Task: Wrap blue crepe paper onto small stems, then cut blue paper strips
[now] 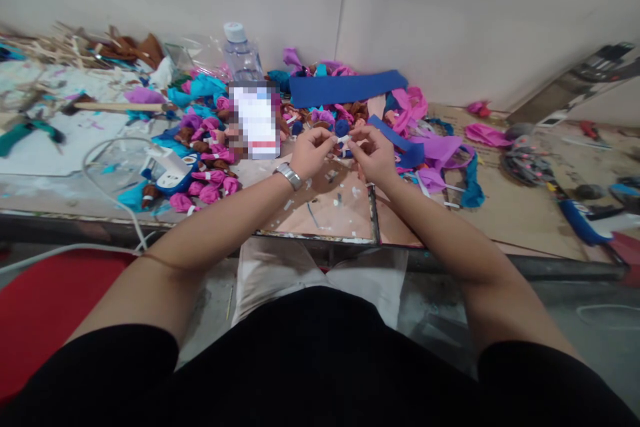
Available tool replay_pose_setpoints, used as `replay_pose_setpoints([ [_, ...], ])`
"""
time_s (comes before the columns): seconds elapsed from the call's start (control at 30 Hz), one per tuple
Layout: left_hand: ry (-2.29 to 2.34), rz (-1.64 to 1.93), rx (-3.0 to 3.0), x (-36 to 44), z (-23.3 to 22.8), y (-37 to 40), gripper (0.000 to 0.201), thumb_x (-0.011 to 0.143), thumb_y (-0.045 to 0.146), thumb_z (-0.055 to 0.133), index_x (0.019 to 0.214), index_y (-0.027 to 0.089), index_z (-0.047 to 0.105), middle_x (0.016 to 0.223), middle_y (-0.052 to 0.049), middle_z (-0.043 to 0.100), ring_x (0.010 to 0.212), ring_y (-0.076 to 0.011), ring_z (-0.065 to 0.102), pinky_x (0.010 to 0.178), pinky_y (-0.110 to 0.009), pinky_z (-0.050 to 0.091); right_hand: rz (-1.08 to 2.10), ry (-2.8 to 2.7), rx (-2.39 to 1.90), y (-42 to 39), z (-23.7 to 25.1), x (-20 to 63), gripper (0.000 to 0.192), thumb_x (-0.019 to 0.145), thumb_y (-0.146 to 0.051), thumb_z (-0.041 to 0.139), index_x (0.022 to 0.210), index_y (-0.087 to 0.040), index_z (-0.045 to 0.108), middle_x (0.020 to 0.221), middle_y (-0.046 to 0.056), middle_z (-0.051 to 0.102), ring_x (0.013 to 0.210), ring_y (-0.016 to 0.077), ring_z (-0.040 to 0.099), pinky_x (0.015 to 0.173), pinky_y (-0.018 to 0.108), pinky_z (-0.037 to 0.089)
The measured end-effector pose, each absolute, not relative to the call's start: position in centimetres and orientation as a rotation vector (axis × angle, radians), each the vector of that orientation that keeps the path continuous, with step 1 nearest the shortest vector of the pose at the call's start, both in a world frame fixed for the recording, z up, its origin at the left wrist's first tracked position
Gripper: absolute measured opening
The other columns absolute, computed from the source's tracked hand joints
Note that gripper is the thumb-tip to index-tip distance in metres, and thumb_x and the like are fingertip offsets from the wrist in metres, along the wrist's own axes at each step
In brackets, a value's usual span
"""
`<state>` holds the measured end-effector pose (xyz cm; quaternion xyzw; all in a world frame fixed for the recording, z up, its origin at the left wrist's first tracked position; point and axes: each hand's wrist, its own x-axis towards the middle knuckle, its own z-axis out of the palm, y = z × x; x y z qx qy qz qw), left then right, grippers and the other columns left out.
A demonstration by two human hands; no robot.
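Workbench (500, 213) runs L–R across the head view, littered w/ fabric scraps.

Counts, biggest first:
- 1 long blue felt strip (347, 87), flat at the back by the wall, long axis L–R.
- 1 white card (256, 119), standing, face blurred.
- 1 clear water bottle (242, 53), upright, white cap, behind the card.
- 1 white power strip (167, 170) on a blue base, left of the hands; its white cable loops off the bench edge.
- 1 hammer (117, 107), wooden handle lying L–R, far left.
- Pile of pink/magenta bundles (210, 183) tied w/ white bands, approx a dozen; exact no. can't tell, they overlap.
- 1 small blue piece (342, 128), round-ish, just above the fingertips.
- 1 small white strip (344, 139) between the two hands.

Hands: both forearms reach fwd from the lap and converge at bench centre. Left hand (311, 152), metal watch (289, 175) on the wrist, is curled nearly closed, thumb & forefinger pinched on the left end of the white strip. Right hand (374, 155) is also curled, fingertips pinched on the strip's right end. Knuckles up, fingertips facing each other, nearly touching.

White strip sits above the bench, mid-air between the fingertips, just in front of the scrap pile. Long axis approx L–R, level. Too small to tell which end is which, or whether it wraps the blue piece.
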<state>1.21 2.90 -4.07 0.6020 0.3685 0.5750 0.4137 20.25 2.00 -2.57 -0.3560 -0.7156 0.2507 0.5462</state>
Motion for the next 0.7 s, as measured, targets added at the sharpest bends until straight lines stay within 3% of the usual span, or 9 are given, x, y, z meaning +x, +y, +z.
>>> replay_pose_setpoints([
  [0.27,0.924,1.421,1.467,1.4,-3.6,2.4,0.022,0.090,0.038,0.075,0.082,0.018,0.068,0.070,-0.001,0.070,0.067,-0.0152,0.074,0.063,-0.026,0.060,0.546,-1.704,-0.873,2.0,-2.7,20.5,0.046,0.093,-0.068,0.068,0.112,-0.026,0.074,0.098,0.003,0.075,0.055,0.0109,0.058,0.050,0.028,0.050],
  [0.5,0.954,1.390,1.489,1.4,-3.6,2.4,0.021,0.089,0.037,0.076,0.082,0.018,0.069,0.070,-0.002,0.070,0.065,-0.0154,0.073,0.059,-0.025,0.057,0.349,-1.762,-0.818,1.5,-1.7,20.6,0.033,0.094,-0.056,0.073,0.104,-0.026,0.082,0.102,0.007,0.079,0.094,0.0225,0.073,0.073,0.034,0.061],
  [0.6,0.956,1.378,1.478,1.4,-3.5,2.3,0.020,0.088,0.036,0.076,0.081,0.018,0.068,0.069,-0.002,0.070,0.064,-0.0152,0.072,0.058,-0.025,0.056,0.316,-1.758,-0.838,1.5,-1.6,20.5,0.026,0.095,-0.049,0.074,0.097,-0.025,0.083,0.096,0.006,0.080,0.090,0.0217,0.074,0.077,0.036,0.061],
  [0.7,0.961,1.387,1.486,1.5,-3.4,2.2,0.020,0.088,0.034,0.076,0.080,0.018,0.069,0.067,-0.001,0.070,0.062,-0.0134,0.069,0.059,-0.025,0.055,0.349,-1.723,-0.856,1.5,-1.7,20.3,0.024,0.093,-0.046,0.076,0.095,-0.023,0.083,0.092,0.006,0.080,0.079,0.0194,0.072,0.069,0.033,0.058],
])
